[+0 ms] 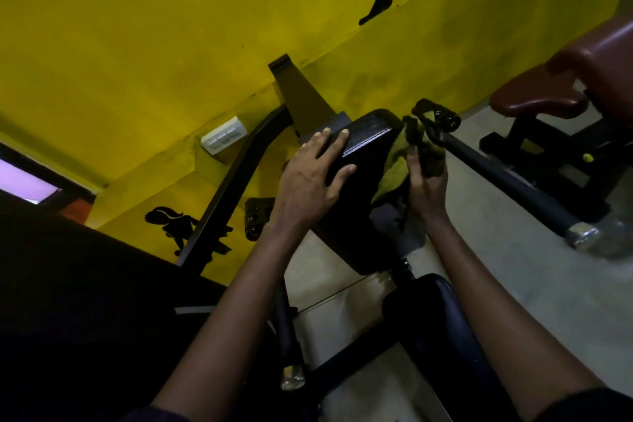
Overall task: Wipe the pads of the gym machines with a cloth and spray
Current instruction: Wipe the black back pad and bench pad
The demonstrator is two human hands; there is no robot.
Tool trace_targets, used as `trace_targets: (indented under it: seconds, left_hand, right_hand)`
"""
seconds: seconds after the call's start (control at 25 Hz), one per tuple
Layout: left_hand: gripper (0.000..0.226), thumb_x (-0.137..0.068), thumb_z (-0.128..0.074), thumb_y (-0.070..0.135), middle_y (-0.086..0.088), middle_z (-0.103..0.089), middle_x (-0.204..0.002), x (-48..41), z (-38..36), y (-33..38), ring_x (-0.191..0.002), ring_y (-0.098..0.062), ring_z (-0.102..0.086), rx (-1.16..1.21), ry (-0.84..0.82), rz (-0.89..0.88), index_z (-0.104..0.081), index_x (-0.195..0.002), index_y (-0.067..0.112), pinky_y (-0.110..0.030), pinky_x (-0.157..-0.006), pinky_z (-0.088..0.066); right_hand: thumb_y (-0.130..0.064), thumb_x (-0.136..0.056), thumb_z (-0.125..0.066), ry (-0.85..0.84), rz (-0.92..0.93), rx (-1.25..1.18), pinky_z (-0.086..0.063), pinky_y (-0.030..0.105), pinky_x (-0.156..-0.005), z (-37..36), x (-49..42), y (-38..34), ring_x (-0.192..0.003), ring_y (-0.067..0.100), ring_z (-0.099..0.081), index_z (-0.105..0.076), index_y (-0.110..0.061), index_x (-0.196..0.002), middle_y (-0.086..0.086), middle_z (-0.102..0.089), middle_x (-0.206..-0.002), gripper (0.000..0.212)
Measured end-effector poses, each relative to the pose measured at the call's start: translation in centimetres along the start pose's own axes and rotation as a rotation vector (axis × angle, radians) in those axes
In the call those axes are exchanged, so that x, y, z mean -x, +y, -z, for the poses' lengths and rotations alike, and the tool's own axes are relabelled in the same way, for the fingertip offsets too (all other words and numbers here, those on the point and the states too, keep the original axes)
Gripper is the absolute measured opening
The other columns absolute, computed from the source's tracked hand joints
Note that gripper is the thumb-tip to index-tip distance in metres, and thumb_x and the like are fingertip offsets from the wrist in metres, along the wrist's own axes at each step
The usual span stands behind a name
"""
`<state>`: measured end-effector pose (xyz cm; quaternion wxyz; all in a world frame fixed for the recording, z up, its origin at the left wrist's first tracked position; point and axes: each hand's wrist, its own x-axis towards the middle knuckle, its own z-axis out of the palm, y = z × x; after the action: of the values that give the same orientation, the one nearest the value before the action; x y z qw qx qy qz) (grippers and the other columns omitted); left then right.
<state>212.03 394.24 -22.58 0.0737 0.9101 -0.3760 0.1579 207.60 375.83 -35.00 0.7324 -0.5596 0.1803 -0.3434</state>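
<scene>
Head view: left hand (310, 178) lies flat, fingers spread, on the black pad (363, 147), right hand (426, 187) curls round the yellow-green cloth (394, 169) at the pad's right edge (no spray visible), where the cloth, seemingly touching the handle (436, 118), could snag.

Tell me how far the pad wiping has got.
Done: no pad shows clearly as wiped. In hand: the left hand steadies the black back pad while the right hand holds the yellow cloth against its right side. Left: the dark seat pad below and the maroon pads on the next machine, probably not yet wiped. No spray bottle is in view.
</scene>
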Motion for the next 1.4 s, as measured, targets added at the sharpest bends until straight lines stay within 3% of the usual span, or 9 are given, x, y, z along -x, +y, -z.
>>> trace_targets:
  seconds: [0.16, 0.4, 0.48, 0.6, 0.72, 0.96, 1.2, 1.32, 1.4]
  left_hand:
    - [0.058, -0.1, -0.05, 0.052, -0.004, -0.041, -0.156, -0.2, -0.5, 0.1, -0.144, -0.019, -0.037, -0.024, 0.066, -0.026, -0.04, -0.152, 0.027, -0.042, -0.116, -0.036]
    - [0.056, -0.1, -0.052, 0.052, -0.003, -0.042, -0.156, -0.2, -1.2, 0.1, -0.143, -0.016, -0.039, -0.057, 0.133, -0.012, -0.043, -0.15, 0.028, -0.038, -0.117, -0.035]
    - [0.056, -0.1, -0.054, 0.051, -0.002, -0.042, -0.155, -0.1, -1.4, -0.1, -0.144, -0.015, -0.039, -0.05, 0.152, -0.019, -0.044, -0.15, 0.027, -0.037, -0.117, -0.034]
    - [0.056, -0.099, -0.057, 0.048, -0.003, -0.043, -0.155, 0.0, -1.6, 0.0, -0.143, -0.014, -0.039, -0.029, 0.177, -0.017, -0.046, -0.148, 0.026, -0.038, -0.117, -0.035]
    - [0.055, -0.098, -0.06, 0.046, -0.002, -0.044, -0.154, -0.1, -1.7, 0.1, -0.143, -0.013, -0.039, -0.016, 0.194, -0.022, -0.048, -0.147, 0.025, -0.038, -0.117, -0.035]
    - [0.053, -0.098, -0.063, 0.039, -0.002, -0.047, -0.152, 0.1, -1.2, 0.3, -0.142, -0.013, -0.041, 0.06, 0.204, -0.04, -0.051, -0.145, 0.019, -0.039, -0.116, -0.036]
    - [0.036, -0.104, -0.051, 0.016, -0.005, -0.05, -0.149, 4.0, -0.9, -1.8, -0.141, -0.013, -0.042, 0.442, 0.344, 0.178, -0.057, -0.138, 0.008, -0.043, -0.112, -0.04]
    - [0.038, -0.103, -0.055, 0.02, -0.004, -0.05, -0.149, 6.2, -1.7, -3.4, -0.141, -0.01, -0.041, 0.474, 0.367, 0.232, -0.056, -0.14, 0.011, -0.035, -0.114, -0.04]
    - [0.036, -0.101, -0.059, 0.022, -0.005, -0.052, -0.143, 6.2, -1.4, -3.8, -0.136, -0.008, -0.045, 0.548, 0.39, 0.274, -0.061, -0.136, 0.014, -0.027, -0.107, -0.045]
  right_hand:
    - [-0.01, -0.102, -0.058, 0.027, -0.223, -0.005, -0.046, 0.026, -0.1, 1.6, 1.5, 3.5, -0.102, -0.018, -0.06, -0.048, 0.002, -0.143, -0.009, -0.064, -0.119, 0.044]
    - [-0.065, -0.09, -0.058, 0.117, -0.143, -0.023, -0.037, 0.04, -0.118, -1.6, 1.5, 0.6, -0.144, 0.024, -0.042, -0.034, -0.03, -0.152, 0.01, -0.043, -0.156, 0.075]
    - [-0.064, -0.091, -0.056, 0.117, -0.1, 0.0, -0.031, 0.042, -0.121, -2.1, 1.6, 1.6, -0.147, 0.029, -0.036, -0.037, -0.021, -0.151, 0.014, -0.039, -0.158, 0.076]
    - [-0.058, -0.089, -0.049, 0.148, -0.182, 0.034, -0.017, 0.01, -0.115, -1.4, 2.2, 4.6, -0.151, 0.027, -0.027, -0.026, -0.006, -0.157, 0.017, -0.027, -0.164, 0.089]
    - [-0.071, -0.083, -0.044, 0.187, -0.243, 0.02, -0.026, 0.022, -0.118, -0.5, 3.1, 6.7, -0.149, 0.025, -0.034, -0.026, -0.009, -0.158, 0.013, -0.033, -0.162, 0.098]
    - [-0.035, -0.101, -0.059, 0.32, -0.018, 0.033, -0.038, 0.007, -0.092, -3.6, 3.0, 1.6, -0.107, -0.019, -0.048, -0.041, -0.027, -0.137, -0.024, -0.045, -0.121, 0.042]
    - [-0.054, -0.099, -0.052, 0.353, 0.05, 0.098, -0.046, 0.051, -0.104, -4.8, 4.9, 2.4, -0.129, 0.03, -0.055, -0.032, -0.029, -0.142, 0.013, -0.054, -0.141, 0.053]
    - [-0.065, -0.096, -0.046, 0.428, -0.066, 0.132, -0.046, 0.047, -0.104, -6.2, 6.3, 1.1, -0.129, 0.041, -0.055, -0.031, -0.034, -0.142, 0.021, -0.055, -0.143, 0.058]
    - [-0.041, -0.094, -0.052, 0.353, 0.123, 0.216, -0.031, 0.027, -0.116, -7.8, 8.3, 0.4, -0.137, 0.044, -0.042, -0.035, -0.018, -0.146, 0.027, -0.044, -0.149, 0.06]
